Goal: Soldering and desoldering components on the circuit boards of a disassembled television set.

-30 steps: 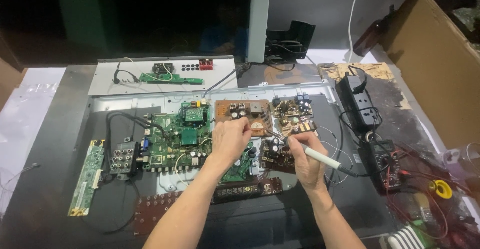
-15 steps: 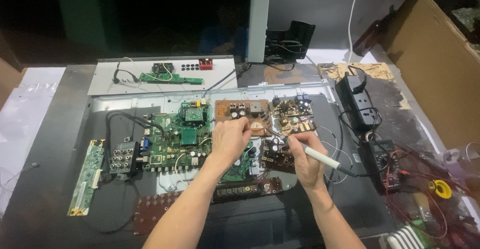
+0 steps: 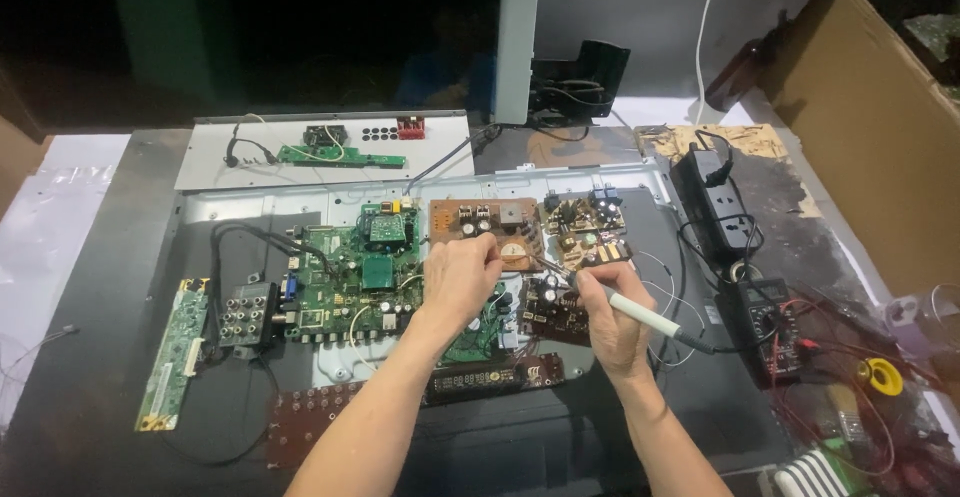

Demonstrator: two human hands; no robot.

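My right hand (image 3: pixel 610 312) grips a white soldering iron (image 3: pixel 645 312) like a pen, its tip pointing left at the brown circuit board (image 3: pixel 480 219) near a round part. My left hand (image 3: pixel 460 277) rests on the boards just left of that tip, fingers pinched together above the brown board's lower edge, possibly on a thin wire; too small to tell. A large green main board (image 3: pixel 345 287) lies left of my left hand. A second brown board (image 3: pixel 585 227) with coils and capacitors sits behind my right hand.
A narrow green strip board (image 3: pixel 172 355) lies at the left, a black power strip (image 3: pixel 715 202) and a multimeter (image 3: pixel 775 327) with red leads at the right. A grey metal panel (image 3: pixel 300 147) with a small green board lies behind. A cardboard box (image 3: pixel 880 127) stands far right.
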